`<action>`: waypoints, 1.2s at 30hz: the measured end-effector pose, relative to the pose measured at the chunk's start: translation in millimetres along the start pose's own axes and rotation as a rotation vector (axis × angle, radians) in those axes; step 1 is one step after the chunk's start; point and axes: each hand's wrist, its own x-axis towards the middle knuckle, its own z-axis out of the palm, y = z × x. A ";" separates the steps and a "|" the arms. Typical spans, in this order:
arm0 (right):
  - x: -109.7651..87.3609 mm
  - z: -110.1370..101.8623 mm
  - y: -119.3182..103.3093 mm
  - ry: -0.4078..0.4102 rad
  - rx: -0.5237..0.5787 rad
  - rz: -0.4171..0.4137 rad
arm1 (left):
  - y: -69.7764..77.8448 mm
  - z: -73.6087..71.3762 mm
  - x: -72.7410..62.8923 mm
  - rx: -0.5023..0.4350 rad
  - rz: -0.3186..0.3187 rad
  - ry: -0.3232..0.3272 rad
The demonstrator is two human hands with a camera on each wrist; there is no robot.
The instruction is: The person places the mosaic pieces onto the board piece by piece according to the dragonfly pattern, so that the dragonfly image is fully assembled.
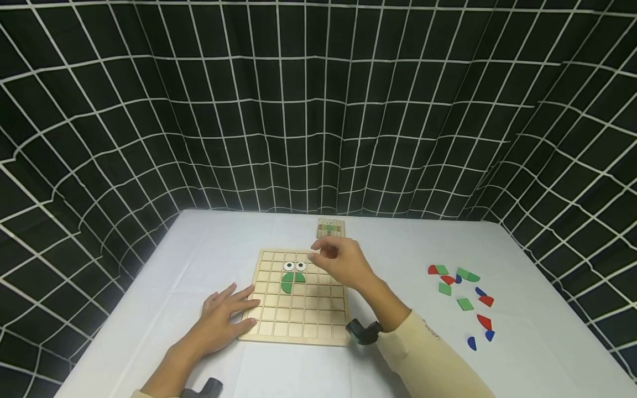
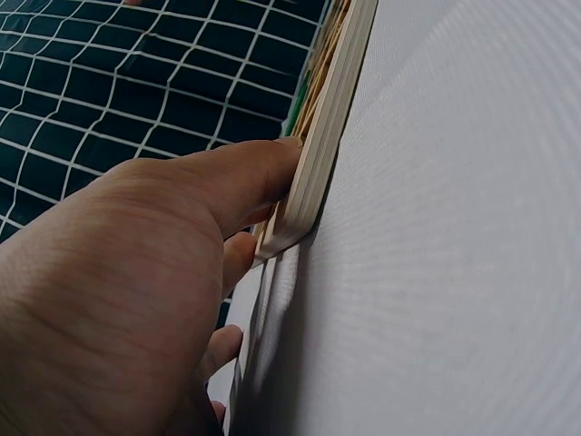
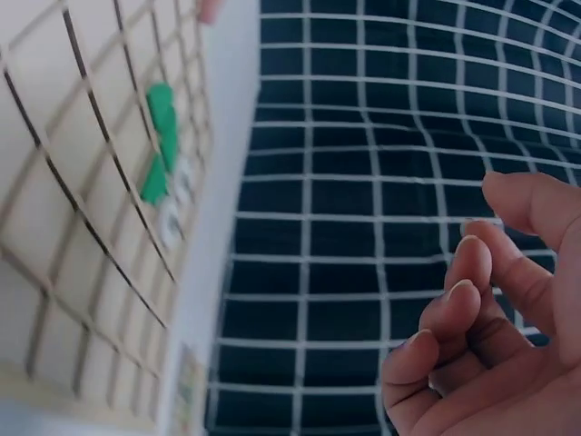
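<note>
A square wooden grid board lies on the table, with two round eye pieces near its far edge and several green quarter-round pieces just below them. My left hand rests at the board's left side, fingers spread, with fingertips on its rim; the left wrist view shows the thumb on the board's edge. Over the board's far right part hovers my right hand, its fingers loosely bent. Nothing shows between those fingers in the right wrist view.
Behind the board lies a small pattern card, partly covered by the right hand in the head view. Loose red, green and blue pieces are scattered on the white table at right. A black gridded curtain surrounds the table's back and sides.
</note>
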 end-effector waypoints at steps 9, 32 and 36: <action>-19.6 -53.2 1.5 0.118 -0.036 -0.086 | -1.8 1.6 0.1 0.004 -0.026 -0.003; -71.9 -168.4 59.0 0.352 -0.280 0.021 | -4.3 3.9 0.9 0.006 -0.012 0.011; -78.5 -184.7 72.7 0.389 -0.335 0.135 | -4.2 4.4 1.3 0.003 -0.011 0.020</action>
